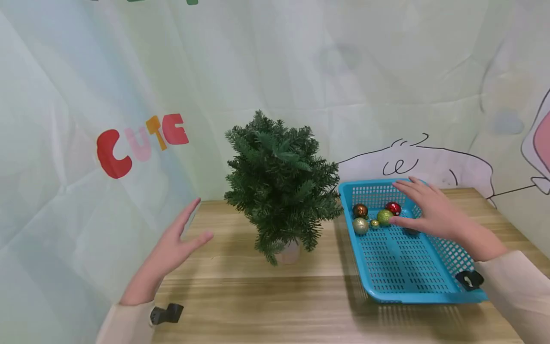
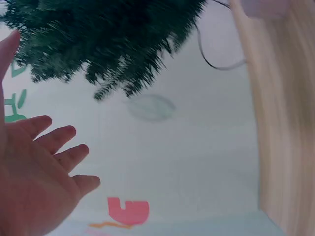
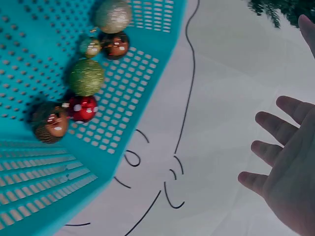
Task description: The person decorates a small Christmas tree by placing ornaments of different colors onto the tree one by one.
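Note:
A small artificial Christmas tree [image 1: 281, 184] stands upright in a pale pot [image 1: 289, 253] on the table. To its left my left hand [image 1: 172, 251] is held in the air, fingers extended and thumb apart, touching nothing. My right hand [image 1: 434, 210] hovers over the blue plastic basket [image 1: 425, 297], its fingers spread and holding nothing. At the basket's far end lie several bauble ornaments: a red one [image 3: 82, 108], a glittery green one [image 3: 86, 77], a pale champagne one [image 3: 113, 15], a brown one [image 1: 360, 210] and a tiny gold one [image 1: 375, 224]. A dark brown one [image 3: 50, 122] is partly hidden by my right hand in the head view.
The wooden table [image 1: 258, 301] carries the tree near its middle and the basket on the right. Behind and to the left hangs a pale printed cloth [image 1: 275, 71] with coloured letters and line drawings. A dark wrist device [image 1: 166, 314] sits at the left cuff.

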### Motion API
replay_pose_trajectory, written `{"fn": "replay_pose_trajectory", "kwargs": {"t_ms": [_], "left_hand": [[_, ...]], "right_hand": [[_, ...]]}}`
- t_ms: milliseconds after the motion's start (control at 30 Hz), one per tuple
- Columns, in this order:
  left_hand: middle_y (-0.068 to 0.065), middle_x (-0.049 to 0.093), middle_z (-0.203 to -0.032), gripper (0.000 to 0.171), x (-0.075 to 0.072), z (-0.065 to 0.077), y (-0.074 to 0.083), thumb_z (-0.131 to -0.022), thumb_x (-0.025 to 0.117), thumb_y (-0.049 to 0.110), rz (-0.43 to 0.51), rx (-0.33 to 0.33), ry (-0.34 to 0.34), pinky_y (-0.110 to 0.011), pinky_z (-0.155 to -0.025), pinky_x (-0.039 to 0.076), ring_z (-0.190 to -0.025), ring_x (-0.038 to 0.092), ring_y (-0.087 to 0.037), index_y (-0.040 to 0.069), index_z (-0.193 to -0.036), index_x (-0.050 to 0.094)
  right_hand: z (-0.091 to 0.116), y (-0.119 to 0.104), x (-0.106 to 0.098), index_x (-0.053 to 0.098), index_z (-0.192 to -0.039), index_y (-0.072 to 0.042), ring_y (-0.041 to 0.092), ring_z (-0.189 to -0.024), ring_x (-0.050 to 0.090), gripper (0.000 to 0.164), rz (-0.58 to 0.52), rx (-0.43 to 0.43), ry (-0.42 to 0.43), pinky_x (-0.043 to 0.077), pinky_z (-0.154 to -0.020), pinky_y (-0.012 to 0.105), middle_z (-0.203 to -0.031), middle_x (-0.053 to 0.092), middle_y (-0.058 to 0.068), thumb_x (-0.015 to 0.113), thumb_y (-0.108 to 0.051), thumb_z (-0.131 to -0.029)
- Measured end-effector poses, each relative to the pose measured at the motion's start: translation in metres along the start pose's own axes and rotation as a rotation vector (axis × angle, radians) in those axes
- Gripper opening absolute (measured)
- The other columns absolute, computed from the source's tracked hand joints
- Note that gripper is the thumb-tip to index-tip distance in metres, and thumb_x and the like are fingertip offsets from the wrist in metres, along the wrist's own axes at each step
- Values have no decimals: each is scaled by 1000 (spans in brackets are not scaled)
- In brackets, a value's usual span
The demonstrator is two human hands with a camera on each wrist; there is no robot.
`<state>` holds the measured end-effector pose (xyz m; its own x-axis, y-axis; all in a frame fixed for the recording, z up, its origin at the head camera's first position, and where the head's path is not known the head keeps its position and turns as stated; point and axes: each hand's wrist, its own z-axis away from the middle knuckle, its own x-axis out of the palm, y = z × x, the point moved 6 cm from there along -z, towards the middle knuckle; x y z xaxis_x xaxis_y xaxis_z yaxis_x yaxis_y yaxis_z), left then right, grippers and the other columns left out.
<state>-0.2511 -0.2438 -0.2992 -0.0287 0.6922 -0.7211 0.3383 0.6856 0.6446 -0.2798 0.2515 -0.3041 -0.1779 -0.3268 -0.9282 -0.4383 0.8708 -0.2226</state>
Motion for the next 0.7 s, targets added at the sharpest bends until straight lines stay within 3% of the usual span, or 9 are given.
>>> {"fn": "replay_pose_trajectory", "kwargs": {"t_ms": [100, 200, 333, 533, 700], "left_hand": [[-1, 19, -149, 72, -3, -5, 14, -86, 60, 25, 92, 66, 48, -57, -102, 17, -137, 14, -27, 33, -142, 16], [-3, 22, -148, 67, -5, -11, 29, -88, 56, 13, 197, 146, 75, -33, -109, 20, -136, 16, -24, 24, -143, 19], [-1, 24, -148, 65, -6, -21, 43, -89, 53, 9, 306, 191, 55, -6, -98, 24, -136, 18, -20, 23, -143, 20], [4, 24, -147, 64, -2, -34, 55, -89, 54, 10, 356, 201, 39, -7, -96, 29, -136, 18, -16, 26, -142, 21], [0, 26, -147, 63, 3, -48, 63, -88, 55, 9, 396, 235, 69, -11, -102, 24, -136, 20, -13, 22, -142, 24]], "right_hand": [[-10, -2, -4, 36, -137, -10, 38, -132, 21, 80, -2, -7, 19, 18, -100, 60, -141, 34, 15, 65, -51, -75], [-21, -4, -4, 40, -135, -9, 38, -128, 28, 75, -27, -34, 38, 24, -98, 59, -138, 37, 15, 65, -48, -76], [-34, -5, 3, 42, -133, -7, 38, -123, 34, 71, -64, -61, 32, 29, -96, 57, -134, 42, 18, 64, -45, -77], [-47, 0, 20, 39, -135, -8, 39, -125, 31, 73, -123, -12, -28, 29, -96, 59, -136, 39, 19, 60, -50, -79], [-54, 11, 31, 38, -135, -8, 39, -126, 31, 75, -160, 34, -57, 28, -97, 58, -138, 37, 18, 58, -54, -79]]}}
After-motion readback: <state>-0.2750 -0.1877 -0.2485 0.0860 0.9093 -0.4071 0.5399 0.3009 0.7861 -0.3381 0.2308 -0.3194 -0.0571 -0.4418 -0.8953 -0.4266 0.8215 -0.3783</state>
